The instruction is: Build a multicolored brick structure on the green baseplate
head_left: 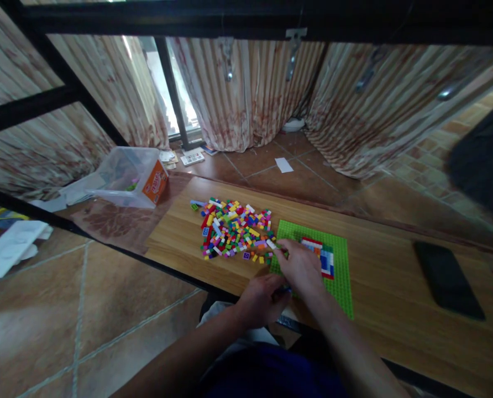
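Note:
A green baseplate (pixel 337 276) lies on the wooden table (pixel 396 309), with a small square pattern of red, white and blue bricks (pixel 323 257) built on it. A pile of many small coloured bricks (pixel 234 226) lies just left of the plate. My right hand (pixel 300 268) rests on the plate's left part, fingers pinched on a small white brick (pixel 271 244) at the edge of the pile. My left hand (pixel 261 298) sits at the plate's near left corner, fingers curled; what it holds, if anything, is hidden.
A black phone (pixel 447 279) lies at the table's right. A clear plastic tub with an orange label (pixel 132 177) stands tilted at the far left. White foam pieces (pixel 10 246) lie on the tiled floor to the left. Curtains hang behind.

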`<state>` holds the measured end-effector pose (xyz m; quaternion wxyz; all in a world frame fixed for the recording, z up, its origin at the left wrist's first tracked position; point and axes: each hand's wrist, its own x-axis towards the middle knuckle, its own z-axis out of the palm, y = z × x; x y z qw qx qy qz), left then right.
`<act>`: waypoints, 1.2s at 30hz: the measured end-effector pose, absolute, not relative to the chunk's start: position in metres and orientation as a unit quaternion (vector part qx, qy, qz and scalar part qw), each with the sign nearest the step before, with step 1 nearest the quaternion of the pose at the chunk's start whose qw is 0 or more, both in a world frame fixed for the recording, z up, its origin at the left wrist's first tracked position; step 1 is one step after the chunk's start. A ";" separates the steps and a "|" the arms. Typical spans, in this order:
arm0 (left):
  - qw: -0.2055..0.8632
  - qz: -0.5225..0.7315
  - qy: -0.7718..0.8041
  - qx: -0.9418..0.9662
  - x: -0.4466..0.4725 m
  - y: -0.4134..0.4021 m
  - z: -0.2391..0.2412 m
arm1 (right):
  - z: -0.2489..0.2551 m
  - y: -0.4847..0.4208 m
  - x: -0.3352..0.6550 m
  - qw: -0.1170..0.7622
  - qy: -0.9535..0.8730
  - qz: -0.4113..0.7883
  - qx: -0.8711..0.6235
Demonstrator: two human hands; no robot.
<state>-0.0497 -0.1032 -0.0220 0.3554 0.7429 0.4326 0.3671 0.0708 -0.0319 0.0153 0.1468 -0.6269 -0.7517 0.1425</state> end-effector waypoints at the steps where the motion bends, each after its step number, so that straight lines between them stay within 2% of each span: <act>1: 0.354 0.364 0.435 0.744 -0.052 -0.103 -0.021 | 0.015 -0.032 0.069 0.144 -0.754 0.146 -0.624; 7: 0.319 0.352 0.476 0.740 -0.084 -0.110 -0.015 | 0.014 -0.038 0.053 0.196 -0.804 0.196 -0.526; 14: 0.308 0.353 0.494 0.732 -0.122 -0.117 -0.012 | 0.018 -0.040 0.015 0.083 -0.856 0.158 -0.486; 17: 0.295 0.351 0.508 0.729 -0.126 -0.117 -0.013 | 0.018 -0.040 0.009 0.075 -0.858 0.149 -0.486; 20: 0.285 0.347 0.514 0.731 -0.127 -0.114 -0.013 | 0.023 -0.043 0.011 0.132 -0.842 0.174 -0.493; 26: 0.229 0.357 0.554 0.716 -0.131 -0.097 -0.014 | 0.037 -0.056 0.060 0.340 -0.711 0.298 -0.539; 29: 0.173 0.372 0.563 0.718 -0.133 -0.085 -0.019 | 0.030 -0.061 0.105 0.403 -0.645 0.287 -0.582; 36: 0.114 0.356 0.582 0.722 -0.132 -0.075 -0.025 | 0.009 -0.060 0.179 0.437 -0.507 0.275 -0.690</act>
